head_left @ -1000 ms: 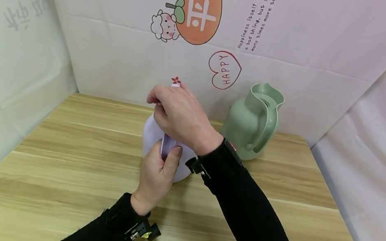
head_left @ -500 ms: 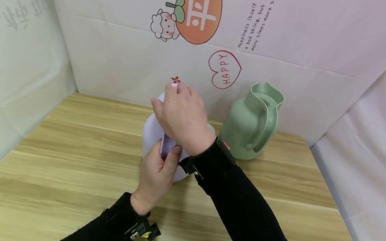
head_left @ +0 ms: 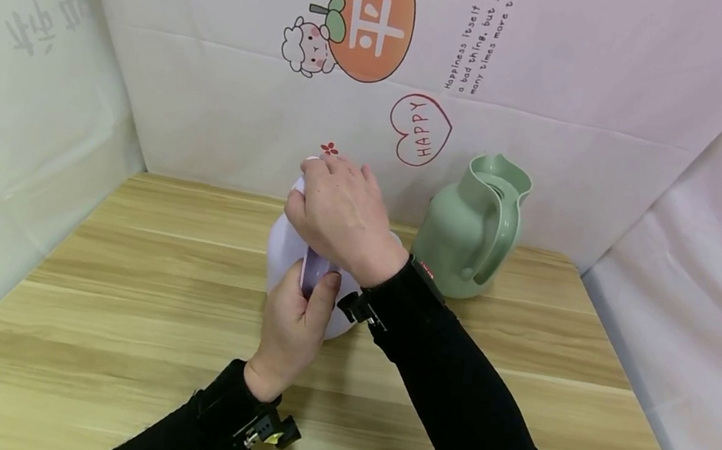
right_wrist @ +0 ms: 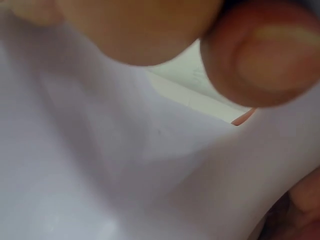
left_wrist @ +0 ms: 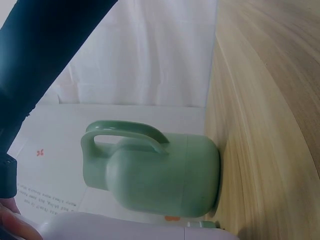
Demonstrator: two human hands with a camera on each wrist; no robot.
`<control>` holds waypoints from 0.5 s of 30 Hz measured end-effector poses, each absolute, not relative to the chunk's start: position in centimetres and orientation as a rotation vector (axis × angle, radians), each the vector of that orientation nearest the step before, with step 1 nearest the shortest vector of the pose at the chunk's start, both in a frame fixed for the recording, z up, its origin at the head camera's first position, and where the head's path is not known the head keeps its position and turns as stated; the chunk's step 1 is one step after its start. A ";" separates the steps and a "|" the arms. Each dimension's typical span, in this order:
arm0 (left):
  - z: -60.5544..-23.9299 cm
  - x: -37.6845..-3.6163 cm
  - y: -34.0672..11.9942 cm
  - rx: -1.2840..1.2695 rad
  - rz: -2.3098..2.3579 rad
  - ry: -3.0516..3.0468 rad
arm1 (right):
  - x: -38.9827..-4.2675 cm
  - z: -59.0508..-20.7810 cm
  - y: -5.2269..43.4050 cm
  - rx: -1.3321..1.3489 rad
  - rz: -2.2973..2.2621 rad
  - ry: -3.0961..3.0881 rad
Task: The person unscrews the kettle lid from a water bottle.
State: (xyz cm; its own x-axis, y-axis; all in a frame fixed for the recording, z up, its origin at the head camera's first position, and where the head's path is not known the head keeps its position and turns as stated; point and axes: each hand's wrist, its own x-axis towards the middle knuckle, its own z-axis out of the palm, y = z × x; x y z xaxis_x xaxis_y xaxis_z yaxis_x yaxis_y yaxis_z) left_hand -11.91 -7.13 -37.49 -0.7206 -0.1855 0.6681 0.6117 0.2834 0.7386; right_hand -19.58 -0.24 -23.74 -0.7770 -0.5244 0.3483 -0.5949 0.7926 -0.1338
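A lavender thermos jug (head_left: 283, 248) stands on the table, its spout end away from me. My left hand (head_left: 292, 323) grips its handle (head_left: 315, 274), thumb on the near side. Over the jug's top lies my right hand (head_left: 346, 216), fingers bent down around the mouth; whatever is under the palm is hidden. In the right wrist view, curled fingertips (right_wrist: 272, 55) come close over the lavender surface (right_wrist: 100, 170). The left wrist view catches only the side of the lavender jug (left_wrist: 125, 230) along the bottom edge.
A sage-green thermos jug (head_left: 455, 227) stands upright to the right, handle toward me. Just behind my right hand peeks a small pale rounded thing (head_left: 397, 239). A printed white cloth (head_left: 232, 105) hangs behind the wooden table (head_left: 130, 315), with plain cloth at both sides.
My right hand has turned on top of the lavender jug, fingers swinging forward, then slightly back with fingers more bent. My left hand and both jugs stay in place.
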 end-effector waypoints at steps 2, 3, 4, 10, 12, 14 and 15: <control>-37.5 -11.9 -7.1 -0.378 -1.508 -1.885 | -19.6 -23.7 -0.3 0.872 0.360 -2.699; -37.4 -11.8 -7.2 -0.376 -1.508 -1.886 | -19.7 -23.7 -0.3 0.878 0.362 -2.703; -37.4 -11.8 -7.2 -0.373 -1.507 -1.889 | -19.7 -23.7 -0.3 0.885 0.365 -2.705; -37.4 -11.7 -7.2 -0.366 -1.510 -1.891 | -19.7 -23.7 -0.3 0.917 0.364 -2.706; -37.3 -11.7 -7.2 -0.367 -1.511 -1.888 | -19.7 -23.7 -0.3 0.932 0.363 -2.704; -37.3 -11.7 -7.2 -0.368 -1.510 -1.885 | -19.6 -23.7 -0.3 0.951 0.358 -2.702; -37.3 -11.7 -7.2 -0.370 -1.509 -1.884 | -19.6 -23.7 -0.3 0.959 0.357 -2.700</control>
State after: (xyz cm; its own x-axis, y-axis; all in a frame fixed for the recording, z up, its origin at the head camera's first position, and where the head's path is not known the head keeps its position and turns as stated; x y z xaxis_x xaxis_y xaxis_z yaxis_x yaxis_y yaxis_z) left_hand -11.74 -7.16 -37.34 -0.7243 -0.1917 0.6623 0.6044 0.2858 0.7436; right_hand -19.62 -0.30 -23.65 -0.7508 -0.5802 0.3159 -0.6423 0.7527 -0.1442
